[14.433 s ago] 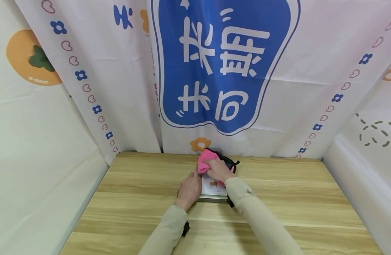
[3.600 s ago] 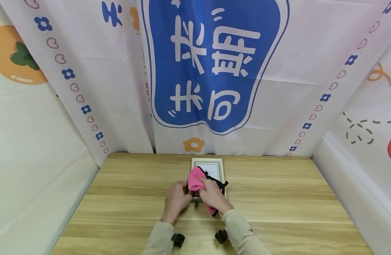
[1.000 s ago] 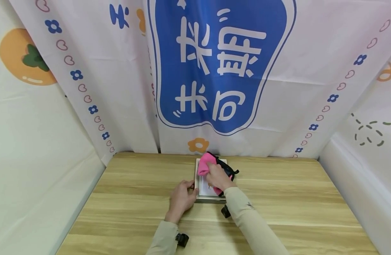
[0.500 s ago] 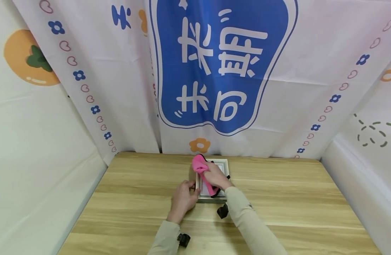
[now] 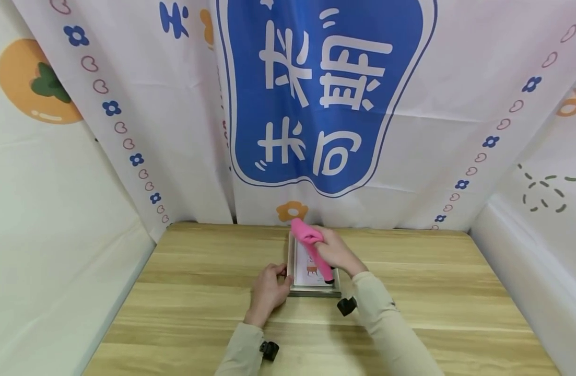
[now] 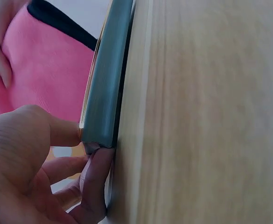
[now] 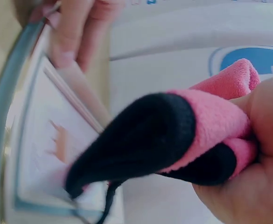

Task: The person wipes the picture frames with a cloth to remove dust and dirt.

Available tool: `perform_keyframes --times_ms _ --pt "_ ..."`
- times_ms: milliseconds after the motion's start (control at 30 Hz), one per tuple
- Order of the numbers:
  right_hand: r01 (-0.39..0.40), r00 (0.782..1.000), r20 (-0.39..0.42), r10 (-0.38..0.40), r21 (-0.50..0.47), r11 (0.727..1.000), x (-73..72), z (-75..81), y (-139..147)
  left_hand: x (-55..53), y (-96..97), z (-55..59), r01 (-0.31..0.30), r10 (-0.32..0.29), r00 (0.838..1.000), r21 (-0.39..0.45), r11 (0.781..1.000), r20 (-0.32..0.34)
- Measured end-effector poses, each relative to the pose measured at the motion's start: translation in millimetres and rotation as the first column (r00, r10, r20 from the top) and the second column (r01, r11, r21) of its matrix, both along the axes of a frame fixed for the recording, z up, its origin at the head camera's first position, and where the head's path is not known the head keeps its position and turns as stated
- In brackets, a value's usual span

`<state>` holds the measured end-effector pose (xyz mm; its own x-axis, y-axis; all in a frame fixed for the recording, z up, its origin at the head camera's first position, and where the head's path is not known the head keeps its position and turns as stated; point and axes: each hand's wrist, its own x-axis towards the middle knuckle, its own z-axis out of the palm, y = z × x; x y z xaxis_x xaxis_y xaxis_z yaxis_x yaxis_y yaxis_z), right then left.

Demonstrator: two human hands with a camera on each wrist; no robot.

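A light-rimmed picture frame (image 5: 315, 293) lies flat near the table's back edge, with a small printed picture (image 5: 312, 266) under its pane. My left hand (image 5: 267, 292) grips the frame's lower left edge; in the left wrist view its thumb is on top and other fingers curl at the side. A folded pink cloth (image 5: 307, 233) with black trim is bunched in my right hand (image 5: 337, 253), covering part of the picture. In the right wrist view, the cloth (image 7: 211, 126) hangs over the pane, its black end close to it; I cannot tell whether they touch.
The wooden table (image 5: 198, 271) stretches out on both sides of the frame. A printed white curtain (image 5: 438, 172) hangs just behind its back edge. Black wrist cameras (image 5: 269, 351) stick out from both sleeves.
Over the last half second my right hand has shifted right and slightly away from me with the cloth, uncovering the lower picture. The left hand keeps its place on the frame.
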<state>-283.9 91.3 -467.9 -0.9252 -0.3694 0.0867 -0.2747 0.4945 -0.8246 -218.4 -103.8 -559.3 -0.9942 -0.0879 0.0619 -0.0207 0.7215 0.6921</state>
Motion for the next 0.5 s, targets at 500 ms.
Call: perform_keyframes --times_ms 500 --pt "0.044 0.987 -0.16 -0.031 0.081 0.996 7.2 37.4 60 -1.1 -0.5 2.0 0.013 -0.013 1.0 -0.021 1.0 0.018"
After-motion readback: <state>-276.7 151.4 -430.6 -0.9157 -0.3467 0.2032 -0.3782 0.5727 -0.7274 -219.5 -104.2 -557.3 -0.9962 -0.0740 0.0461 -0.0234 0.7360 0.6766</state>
